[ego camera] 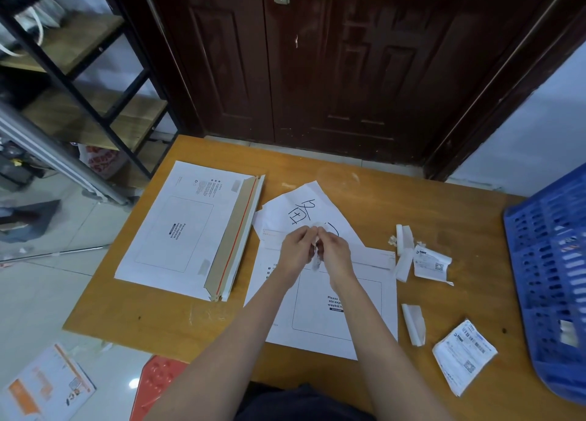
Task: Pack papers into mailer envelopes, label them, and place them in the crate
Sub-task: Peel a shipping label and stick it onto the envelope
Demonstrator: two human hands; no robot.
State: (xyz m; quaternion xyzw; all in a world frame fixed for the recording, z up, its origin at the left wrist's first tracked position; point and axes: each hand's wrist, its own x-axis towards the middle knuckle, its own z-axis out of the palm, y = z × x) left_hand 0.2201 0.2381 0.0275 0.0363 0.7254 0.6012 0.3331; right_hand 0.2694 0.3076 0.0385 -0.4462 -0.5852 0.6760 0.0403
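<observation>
You are facing a dark wooden door (333,65) standing behind the wooden table (165,309). A black metal shelf (95,97) is standing at your left, and a red stool (155,385) is sitting below on the tiled floor (41,294).

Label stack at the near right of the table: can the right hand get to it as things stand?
Probably yes: the label stack lies in the open with nothing over it. But the right hand and left hand are pinching a small paper scrap to put down first.

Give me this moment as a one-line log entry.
hands: left hand and right hand pinch small white strip | under: mailer envelope | crate: right edge | step: labelling pending
</observation>
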